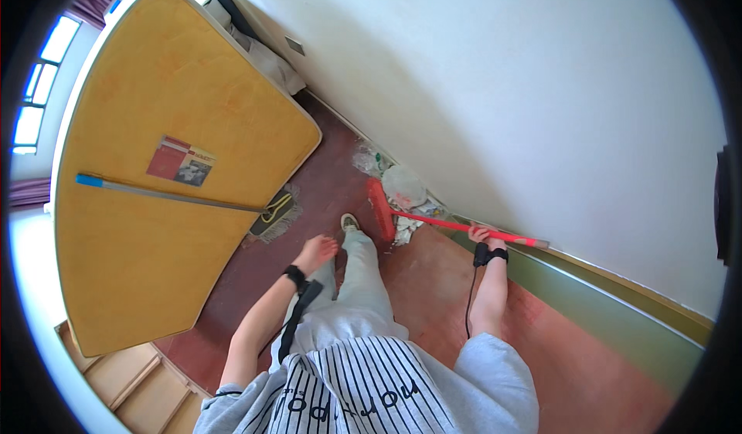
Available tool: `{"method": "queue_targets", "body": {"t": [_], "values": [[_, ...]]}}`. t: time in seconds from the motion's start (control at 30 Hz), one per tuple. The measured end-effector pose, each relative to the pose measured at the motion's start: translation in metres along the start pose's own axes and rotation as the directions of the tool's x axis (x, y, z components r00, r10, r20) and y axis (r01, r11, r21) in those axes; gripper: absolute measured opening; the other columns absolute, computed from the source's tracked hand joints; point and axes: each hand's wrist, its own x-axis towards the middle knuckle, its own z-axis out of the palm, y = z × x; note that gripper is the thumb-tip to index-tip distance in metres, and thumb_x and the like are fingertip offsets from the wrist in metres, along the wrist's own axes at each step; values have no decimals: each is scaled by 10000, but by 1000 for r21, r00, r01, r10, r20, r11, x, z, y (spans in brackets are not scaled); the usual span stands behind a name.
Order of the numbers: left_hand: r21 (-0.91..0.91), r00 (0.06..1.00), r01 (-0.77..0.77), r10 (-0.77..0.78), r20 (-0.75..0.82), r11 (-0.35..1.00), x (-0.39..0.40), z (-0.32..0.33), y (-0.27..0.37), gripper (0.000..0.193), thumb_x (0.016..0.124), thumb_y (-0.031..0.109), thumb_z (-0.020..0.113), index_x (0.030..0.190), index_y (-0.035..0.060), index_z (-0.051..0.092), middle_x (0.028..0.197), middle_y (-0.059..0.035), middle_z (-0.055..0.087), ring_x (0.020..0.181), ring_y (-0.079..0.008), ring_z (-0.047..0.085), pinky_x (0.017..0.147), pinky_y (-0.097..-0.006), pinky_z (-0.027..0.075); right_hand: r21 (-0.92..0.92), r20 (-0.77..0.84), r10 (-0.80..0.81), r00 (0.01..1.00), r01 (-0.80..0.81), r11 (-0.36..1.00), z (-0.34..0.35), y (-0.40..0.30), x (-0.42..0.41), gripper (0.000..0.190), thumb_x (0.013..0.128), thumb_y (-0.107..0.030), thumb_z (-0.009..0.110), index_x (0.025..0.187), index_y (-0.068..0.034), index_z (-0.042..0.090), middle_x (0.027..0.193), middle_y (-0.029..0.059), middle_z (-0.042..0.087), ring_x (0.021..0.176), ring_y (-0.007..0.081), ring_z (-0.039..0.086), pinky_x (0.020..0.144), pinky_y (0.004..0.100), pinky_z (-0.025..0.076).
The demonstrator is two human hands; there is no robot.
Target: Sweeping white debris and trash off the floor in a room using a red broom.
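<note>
My right hand [486, 234] grips the red handle of a broom [381, 209] near its upper end. The broom's red head is down on the floor, beside a heap of litter [407, 228] at the foot of the wall. White scraps and crumpled plastic make up the heap, with a whitish translucent plastic bag [404, 186] on it. Clear plastic wrap [368, 158] lies just beyond. My left hand [320, 251] hangs in front of my legs with nothing in it, its fingers loosely curled.
A large yellow mattress [191, 74] stands tilted on the left. Against it leans a flat dust mop [273, 216] with a blue-tipped handle. The white wall [550, 103] runs along the right, above a green-painted strip [579, 286]. Wooden slats [136, 382] show at lower left.
</note>
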Motion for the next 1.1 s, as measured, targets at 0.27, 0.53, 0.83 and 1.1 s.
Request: {"method": "queue_targets", "body": {"t": [0.27, 0.53, 0.83, 1.1], "values": [[340, 880, 0, 161, -446, 940, -57, -146, 32, 226, 786, 201, 364, 831, -8, 439, 738, -115, 521, 623, -216, 530, 561, -324, 462, 810, 157, -225, 962, 5, 587, -24, -17, -3, 331, 651, -123, 530, 922, 19, 402, 803, 101, 432, 690, 192, 454, 456, 207, 394], [388, 969, -10, 105, -225, 922, -77, -91, 15, 212, 769, 185, 382, 838, -3, 452, 731, -102, 523, 620, -197, 523, 578, -310, 455, 23, -347, -851, 394, 911, 412, -113, -11, 58, 212, 785, -200, 389, 939, -68, 446, 723, 71, 542, 557, 116, 510, 422, 186, 402], [472, 987, -128, 157, -22, 872, -69, -112, 15, 233, 769, 191, 377, 875, -8, 434, 768, -119, 520, 677, -207, 539, 597, -305, 467, -802, -95, -939, 332, 532, 270, -98, 86, 162, 227, 742, -238, 436, 589, -81, 495, 486, 41, 474, 375, 121, 437, 319, 214, 332], [200, 899, -396, 423, -116, 896, -124, -216, 0, 229, 782, 184, 370, 872, -19, 426, 784, -127, 516, 644, -194, 533, 572, -294, 469, -999, -30, -655, 755, -31, 9, -33, 232, 292, 186, 762, -186, 413, 859, -46, 489, 597, 79, 540, 470, 142, 510, 385, 244, 386]]}}
